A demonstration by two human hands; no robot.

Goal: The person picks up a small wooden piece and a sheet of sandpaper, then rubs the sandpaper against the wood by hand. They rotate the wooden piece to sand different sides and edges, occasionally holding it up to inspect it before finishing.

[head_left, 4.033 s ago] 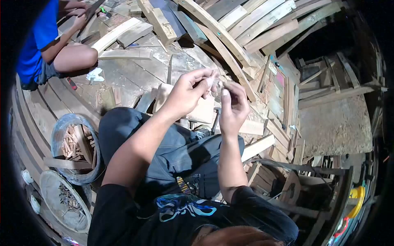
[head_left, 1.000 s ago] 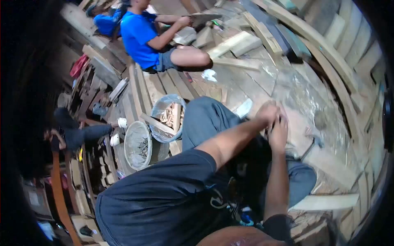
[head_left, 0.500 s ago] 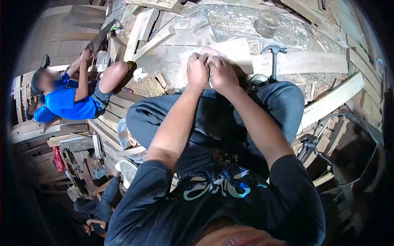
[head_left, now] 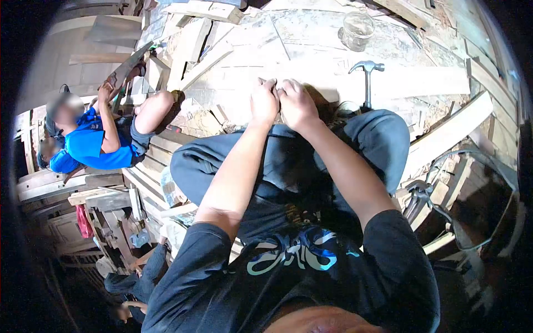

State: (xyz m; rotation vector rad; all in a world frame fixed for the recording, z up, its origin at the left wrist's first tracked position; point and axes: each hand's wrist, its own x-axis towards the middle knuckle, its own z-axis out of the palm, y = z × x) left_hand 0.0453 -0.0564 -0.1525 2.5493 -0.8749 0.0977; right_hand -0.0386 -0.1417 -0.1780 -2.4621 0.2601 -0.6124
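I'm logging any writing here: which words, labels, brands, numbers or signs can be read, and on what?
No text can be read.
Black short-sleeved T-shirt: blue-and-white chest print of curling shapes; can't tell whether they are letters.
Dark metal claw hammer: no readable mark.

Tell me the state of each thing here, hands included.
Left hand: fingers curled, contents unclear
Right hand: fingers curled, contents unclear
Hammer: lying down, unheld
Saw: held by co-worker
Co-worker: seated
Clear tub: upright
Red cloth: hanging
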